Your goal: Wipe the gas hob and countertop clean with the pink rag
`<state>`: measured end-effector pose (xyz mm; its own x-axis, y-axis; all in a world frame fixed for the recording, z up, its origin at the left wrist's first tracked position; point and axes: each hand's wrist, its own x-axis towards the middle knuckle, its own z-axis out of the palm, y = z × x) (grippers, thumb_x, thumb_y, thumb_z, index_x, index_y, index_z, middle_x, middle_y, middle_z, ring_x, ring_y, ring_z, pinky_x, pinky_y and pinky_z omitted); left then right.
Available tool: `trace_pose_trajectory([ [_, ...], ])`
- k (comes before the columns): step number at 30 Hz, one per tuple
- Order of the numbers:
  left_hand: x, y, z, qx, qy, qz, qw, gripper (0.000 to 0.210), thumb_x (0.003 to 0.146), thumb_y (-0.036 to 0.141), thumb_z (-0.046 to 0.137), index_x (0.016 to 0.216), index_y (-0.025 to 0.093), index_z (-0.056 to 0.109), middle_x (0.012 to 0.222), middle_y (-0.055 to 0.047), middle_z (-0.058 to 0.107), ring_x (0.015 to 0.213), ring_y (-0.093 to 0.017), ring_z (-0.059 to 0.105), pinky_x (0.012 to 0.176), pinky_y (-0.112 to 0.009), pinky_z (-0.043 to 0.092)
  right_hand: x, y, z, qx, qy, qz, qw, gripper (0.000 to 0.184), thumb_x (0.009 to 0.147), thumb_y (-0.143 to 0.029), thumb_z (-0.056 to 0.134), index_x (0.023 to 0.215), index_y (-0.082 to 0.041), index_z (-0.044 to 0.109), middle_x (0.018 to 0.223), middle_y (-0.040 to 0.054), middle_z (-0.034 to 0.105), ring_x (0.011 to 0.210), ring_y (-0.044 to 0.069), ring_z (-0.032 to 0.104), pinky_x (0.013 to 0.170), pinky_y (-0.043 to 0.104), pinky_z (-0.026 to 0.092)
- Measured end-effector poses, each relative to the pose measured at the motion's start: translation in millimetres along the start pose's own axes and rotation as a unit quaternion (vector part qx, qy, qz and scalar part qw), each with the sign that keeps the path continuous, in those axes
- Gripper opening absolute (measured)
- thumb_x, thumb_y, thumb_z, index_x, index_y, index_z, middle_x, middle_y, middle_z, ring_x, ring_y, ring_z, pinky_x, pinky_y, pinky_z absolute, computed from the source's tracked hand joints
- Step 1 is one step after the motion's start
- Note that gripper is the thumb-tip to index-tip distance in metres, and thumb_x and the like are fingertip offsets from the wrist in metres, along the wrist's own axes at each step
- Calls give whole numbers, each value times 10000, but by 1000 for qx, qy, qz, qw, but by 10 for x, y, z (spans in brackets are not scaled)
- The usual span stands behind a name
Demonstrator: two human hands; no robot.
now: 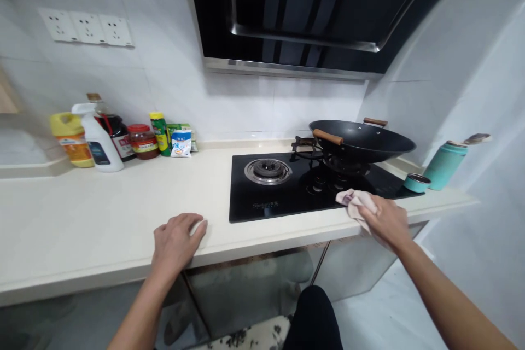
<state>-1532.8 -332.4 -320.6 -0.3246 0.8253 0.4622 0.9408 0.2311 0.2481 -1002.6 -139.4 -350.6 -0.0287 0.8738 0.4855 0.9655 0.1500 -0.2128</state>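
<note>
My right hand (388, 221) grips a pale crumpled cloth (356, 203) with a dark patch, pressed at the front edge of the black gas stove (283, 205). The cloth lies partly on the glass and partly over the counter's edge. My left hand (178, 238) rests on the cream countertop (110, 208), left of the stove, its thumb apart from the slightly bent fingers and nothing in it. A bare burner (268, 170) shows on the stove's left side. Over the right burner sits a black wok (365, 142) with wooden handles.
Along the wall at left stand a yellow bottle (74, 142), a white spray bottle (98, 139), a dark sauce bottle (118, 136), a red-lidded jar (143, 142) and seasoning packs (181, 142). A teal container (445, 165) and teal cap (416, 182) are at right. A range hood (295, 11) hangs overhead.
</note>
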Motion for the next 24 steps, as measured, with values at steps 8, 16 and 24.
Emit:
trace_pose_trajectory([
  [8, -4, 77, -30, 2, -5, -13, 1000, 457, 984, 481, 400, 1107, 235, 764, 1299, -103, 751, 1277, -330, 610, 1096, -512, 381, -92, -176, -112, -13, -2, 57, 998, 545, 972, -553, 428, 1372, -234, 617, 1248, 143, 714, 1142, 362, 622, 894, 437, 413],
  [16, 25, 70, -67, 8, -18, -8, 1000, 490, 990, 511, 374, 1094, 246, 773, 1305, -105, 746, 1298, -343, 605, 1069, -497, 414, -874, -1833, 170, 155, 67, -177, 970, 440, 855, -410, 623, 1256, -231, 649, 1270, 107, 677, 1184, 334, 524, 1035, 489, 335],
  [24, 70, 8, -66, 14, -37, 0, 999, 488, 978, 503, 368, 1079, 249, 772, 1292, -105, 748, 1285, -361, 614, 1015, -521, 449, -682, -1651, 443, 198, 232, -323, 896, 374, 830, -506, 572, 990, -186, 680, 933, 90, 681, 942, 283, 554, 901, 442, 386],
])
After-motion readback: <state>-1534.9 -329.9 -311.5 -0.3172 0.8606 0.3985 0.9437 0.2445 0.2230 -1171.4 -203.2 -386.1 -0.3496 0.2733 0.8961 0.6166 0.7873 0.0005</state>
